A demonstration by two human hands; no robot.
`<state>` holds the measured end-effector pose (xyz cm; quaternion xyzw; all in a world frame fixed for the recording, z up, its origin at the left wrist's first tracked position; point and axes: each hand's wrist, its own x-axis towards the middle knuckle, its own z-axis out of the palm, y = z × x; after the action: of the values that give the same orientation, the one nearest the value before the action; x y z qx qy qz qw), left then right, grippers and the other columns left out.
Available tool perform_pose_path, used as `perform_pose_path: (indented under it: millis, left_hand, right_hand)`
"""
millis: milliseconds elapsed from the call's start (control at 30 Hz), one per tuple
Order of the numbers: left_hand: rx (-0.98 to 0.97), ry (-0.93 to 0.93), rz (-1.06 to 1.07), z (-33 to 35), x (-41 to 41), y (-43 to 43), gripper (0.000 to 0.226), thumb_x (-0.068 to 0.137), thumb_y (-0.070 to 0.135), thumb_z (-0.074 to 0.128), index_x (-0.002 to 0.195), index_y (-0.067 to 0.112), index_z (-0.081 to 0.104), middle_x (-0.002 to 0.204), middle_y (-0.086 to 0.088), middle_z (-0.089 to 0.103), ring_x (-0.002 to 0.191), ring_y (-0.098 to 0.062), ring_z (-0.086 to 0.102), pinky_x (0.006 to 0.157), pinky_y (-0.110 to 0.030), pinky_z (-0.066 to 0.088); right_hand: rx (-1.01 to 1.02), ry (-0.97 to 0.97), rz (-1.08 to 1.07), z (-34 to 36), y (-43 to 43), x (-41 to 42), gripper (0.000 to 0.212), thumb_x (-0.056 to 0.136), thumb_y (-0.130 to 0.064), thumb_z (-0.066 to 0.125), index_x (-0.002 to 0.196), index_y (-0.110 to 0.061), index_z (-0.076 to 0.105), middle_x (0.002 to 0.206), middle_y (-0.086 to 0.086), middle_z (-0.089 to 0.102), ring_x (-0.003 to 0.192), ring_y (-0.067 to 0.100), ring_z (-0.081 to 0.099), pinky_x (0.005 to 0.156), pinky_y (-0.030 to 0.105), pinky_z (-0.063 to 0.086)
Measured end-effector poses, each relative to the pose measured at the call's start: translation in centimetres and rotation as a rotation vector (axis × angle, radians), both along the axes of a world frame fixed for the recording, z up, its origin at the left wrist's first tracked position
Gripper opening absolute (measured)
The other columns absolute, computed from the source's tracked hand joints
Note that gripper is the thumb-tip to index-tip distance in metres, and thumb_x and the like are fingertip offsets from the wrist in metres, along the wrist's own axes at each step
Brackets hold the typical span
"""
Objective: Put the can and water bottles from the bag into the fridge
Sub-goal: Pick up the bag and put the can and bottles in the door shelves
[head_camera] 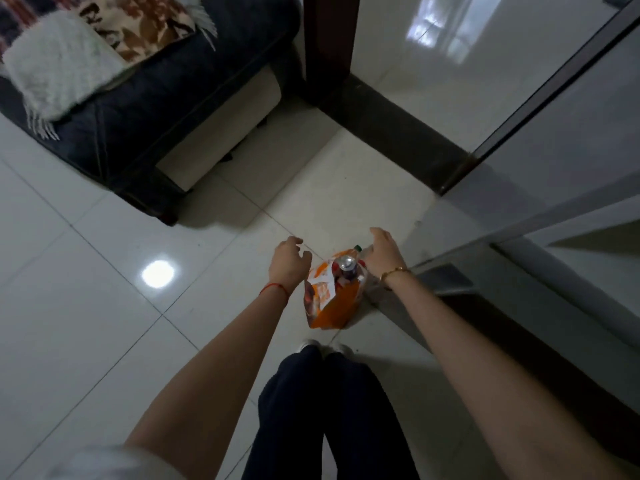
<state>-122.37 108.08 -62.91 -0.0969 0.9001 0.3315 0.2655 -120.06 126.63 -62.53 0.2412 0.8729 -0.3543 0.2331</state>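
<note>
Bag [337,308], orange with white printed panels, one item. It stands upright on the floor [104,271] just in front of the person's feet, its mouth open upward.

Can [347,264], one item. We see its silver top standing upright inside the bag's mouth, toward the far side. A clear plastic shape sits just to its right in the bag; it is too blurred for us to name.

Left hand [287,263], with a red thread [275,288] at the wrist. It hangs just left of the bag's mouth and apart from it, fingers loosely curled, with nothing in it.

Right hand [382,252], with a gold bracelet [394,271] at the wrist. It reaches down at the far right edge of the bag, back of the hand toward us and thumb out. The fingers are hidden behind the palm, so we cannot tell whether they touch or grip anything.

Floor, glossy white tile with thin dark joints. We note a round spot of reflected light [158,273] to the left of the hands.

Sofa [138,116], dark cover, far left. A white fringed throw [59,64] and a patterned blanket [145,19] lie on it.

Threshold [398,126], a dark strip running across the floor at the far right.

Trousers [329,410], dark, at the near centre, with pale shoes [311,342] showing at the hems, just near of the bag.
</note>
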Motion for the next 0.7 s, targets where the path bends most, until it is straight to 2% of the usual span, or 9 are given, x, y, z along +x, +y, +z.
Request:
perform_pose_path:
  millis: [133,200,233,267,367,500,567,633,700]
  left_hand:
    - [0.028,-0.142,0.125,-10.2,-0.7,0.1,0.039,0.093,0.02,0.053,0.129,0.004,0.057,0.119,-0.015,0.066,0.111,-0.03,0.062,0.089,-0.029,0.047]
    - [0.076,-0.232,0.218,-15.6,-0.8,0.0,0.021,0.092,0.021,0.053,0.102,0.007,0.066,0.105,-0.014,0.067,0.103,-0.03,0.063,0.092,-0.035,0.053]
    - [0.116,-0.284,0.267,-18.0,-0.7,0.0,0.016,0.092,0.02,0.053,0.084,0.01,0.062,0.094,-0.013,0.064,0.097,-0.03,0.062,0.091,-0.041,0.055]
    - [0.163,-0.351,0.321,-20.2,-0.6,0.0,0.019,0.093,0.02,0.053,0.076,0.011,0.056,0.089,-0.012,0.06,0.094,-0.03,0.059,0.088,-0.043,0.055]
    - [0.293,-0.596,0.407,-25.8,-0.4,-0.1,0.018,0.096,0.021,0.054,0.1,0.003,0.05,0.087,-0.008,0.053,0.099,-0.032,0.053,0.09,-0.045,0.049]
    - [0.399,-0.871,0.451,-32.0,-0.8,-0.3,0.037,0.096,0.029,0.056,0.121,0.004,0.044,0.13,-0.023,0.053,0.123,-0.039,0.054,0.104,-0.051,0.044]
    - [0.481,-0.944,0.564,-34.8,-1.0,-0.1,0.055,0.096,0.03,0.055,0.142,0.007,0.033,0.135,-0.026,0.051,0.127,-0.041,0.052,0.104,-0.053,0.043]
    - [0.535,-0.98,0.64,-37.1,-1.3,0.4,0.059,0.097,0.028,0.054,0.146,0.007,0.029,0.136,-0.024,0.052,0.127,-0.039,0.053,0.105,-0.052,0.043]
    - [0.595,-0.984,0.698,-38.7,-1.5,1.0,0.054,0.096,0.022,0.055,0.141,0.001,0.035,0.137,-0.021,0.054,0.124,-0.035,0.055,0.104,-0.049,0.044]
  right_hand:
    - [0.039,-0.032,-0.126,-10.5,1.2,-2.5,0.053,0.091,0.0,0.047,0.143,-0.005,0.037,0.145,0.016,0.039,0.13,0.033,0.044,0.108,0.038,0.039]
    - [0.048,-0.069,-0.18,-16.0,1.6,-2.9,0.05,0.093,-0.003,0.049,0.141,-0.005,0.037,0.145,0.016,0.04,0.131,0.032,0.044,0.106,0.036,0.039]
    - [0.06,-0.091,-0.194,-18.7,1.7,-3.0,0.048,0.094,-0.007,0.05,0.141,-0.004,0.038,0.145,0.016,0.041,0.132,0.033,0.043,0.107,0.037,0.038]
    - [0.073,-0.109,-0.208,-21.4,1.9,-3.0,0.046,0.095,-0.009,0.05,0.14,-0.003,0.038,0.144,0.017,0.042,0.132,0.033,0.043,0.107,0.037,0.038]
    - [0.127,-0.161,-0.235,-28.5,2.3,-2.7,0.039,0.098,-0.014,0.047,0.134,-0.001,0.043,0.139,0.019,0.048,0.127,0.035,0.048,0.103,0.039,0.041]
    - [0.182,-0.178,-0.178,-35.9,3.0,-2.3,0.045,0.093,-0.01,0.057,0.134,0.001,0.043,0.138,0.023,0.048,0.129,0.038,0.046,0.105,0.042,0.04]
    - [0.179,-0.178,-0.173,-38.8,3.3,-2.1,0.054,0.091,-0.012,0.058,0.14,-0.003,0.036,0.141,0.022,0.044,0.13,0.038,0.044,0.106,0.042,0.038]
    - [0.172,-0.174,-0.167,-41.0,3.6,-2.2,0.059,0.092,-0.017,0.057,0.144,-0.006,0.031,0.142,0.023,0.043,0.13,0.04,0.044,0.106,0.044,0.038]
    - [0.188,-0.201,-0.152,-42.5,3.6,-2.2,0.062,0.092,-0.02,0.057,0.145,-0.006,0.029,0.14,0.024,0.045,0.128,0.041,0.046,0.103,0.044,0.04]
